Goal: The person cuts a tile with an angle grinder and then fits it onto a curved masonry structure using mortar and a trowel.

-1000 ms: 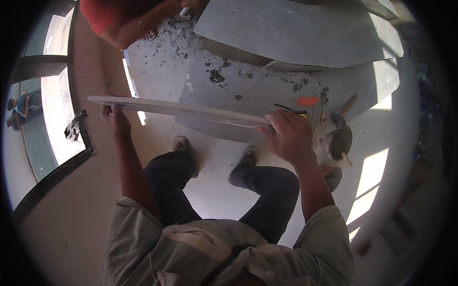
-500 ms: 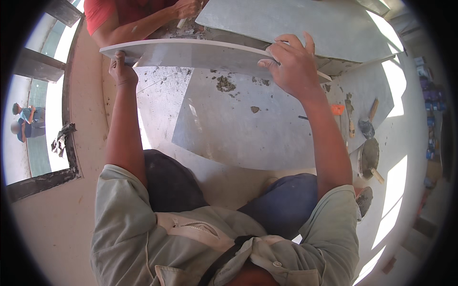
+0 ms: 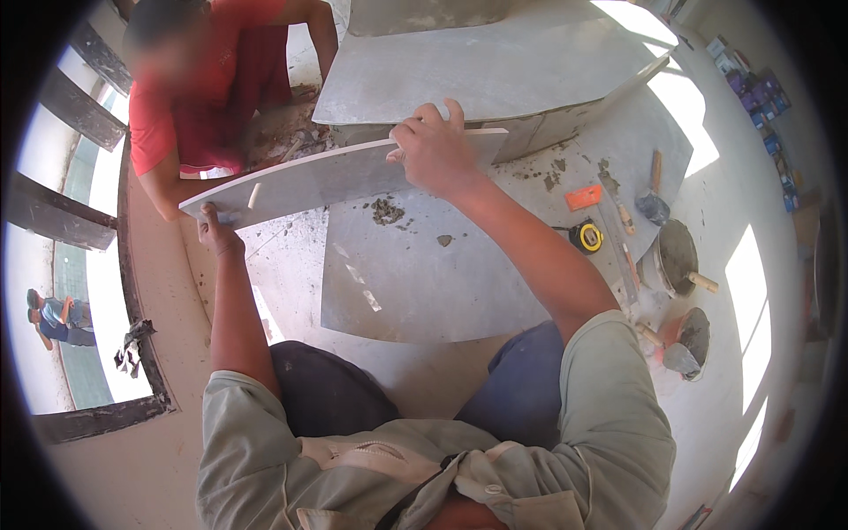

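Note:
My left hand (image 3: 216, 225) grips the left end of a long, narrow grey slab (image 3: 314, 177), which is held on edge across the front of a raised, slab-topped block (image 3: 477, 75). My right hand (image 3: 431, 155) is closed on the slab's top edge toward its right end, some fingers raised. Below it lies a broad grey sheet (image 3: 424, 291) with scattered mortar lumps (image 3: 386, 210). Whether the held slab's lower edge touches anything is unclear.
A co-worker in red (image 3: 203, 115) leans in at upper left, beside rubble. At right lie an orange tool (image 3: 583, 197), yellow tape measure (image 3: 586, 237), hammer-like tool (image 3: 654, 199) and two buckets (image 3: 676, 256). An opening (image 3: 79, 336) at left shows two people beyond.
The slab rose and moved forward, then its left end came down nearer me. My body has lowered, knees closer to the sheet. The co-worker shows more fully.

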Available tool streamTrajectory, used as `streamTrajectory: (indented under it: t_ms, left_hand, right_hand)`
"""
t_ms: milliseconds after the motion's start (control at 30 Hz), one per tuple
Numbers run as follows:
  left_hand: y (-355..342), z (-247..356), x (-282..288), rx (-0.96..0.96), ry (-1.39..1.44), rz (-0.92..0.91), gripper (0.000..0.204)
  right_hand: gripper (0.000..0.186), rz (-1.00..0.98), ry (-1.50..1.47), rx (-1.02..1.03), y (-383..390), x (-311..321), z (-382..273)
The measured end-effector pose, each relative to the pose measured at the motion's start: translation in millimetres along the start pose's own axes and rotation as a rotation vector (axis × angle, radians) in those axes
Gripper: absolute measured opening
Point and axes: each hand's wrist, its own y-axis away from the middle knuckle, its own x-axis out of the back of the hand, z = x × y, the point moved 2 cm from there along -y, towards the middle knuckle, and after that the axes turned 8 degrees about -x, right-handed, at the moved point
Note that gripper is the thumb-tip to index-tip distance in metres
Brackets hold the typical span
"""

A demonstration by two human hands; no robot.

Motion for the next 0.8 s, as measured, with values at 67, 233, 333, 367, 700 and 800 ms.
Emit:
streamTrajectory:
  t_ms: [67, 233, 333, 367, 700, 800]
  left_hand:
    - [-8.1, -6.2, 10.2, -0.011, 0.004, -0.019, 0.053]
    - [-11.4, -14.7, 14.5, 0.031, -0.015, -0.004, 0.055]
    - [-10.2, -18.6, 16.9, -0.017, 0.0, 0.01, 0.059]
    - [-10.0, -19.9, 16.1, -0.024, 0.0, 0.012, 0.059]
    - [-17.8, -36.2, 25.6, -0.009, -0.011, 0.034, 0.059]
    - [-16.4, -44.0, 27.3, 0.029, -0.026, 0.044, 0.059]
  right_hand:
    - [0.022, 0.006, -0.035, 0.007, -2.9, -9.3, 0.3]
    - [0.021, -0.042, -0.054, 0.004, -6.7, -22.8, 0.4]
    - [0.022, -0.029, -0.053, 0.019, -10.7, -29.9, -0.5]
    - [0.022, -0.025, -0.05, 0.023, -12.0, -31.7, 0.2]
    - [0.022, 0.033, -0.107, 0.043, -15.6, -43.9, -0.2]
    - [0.021, 0.023, -0.11, 0.04, -15.7, -48.2, 1.7]
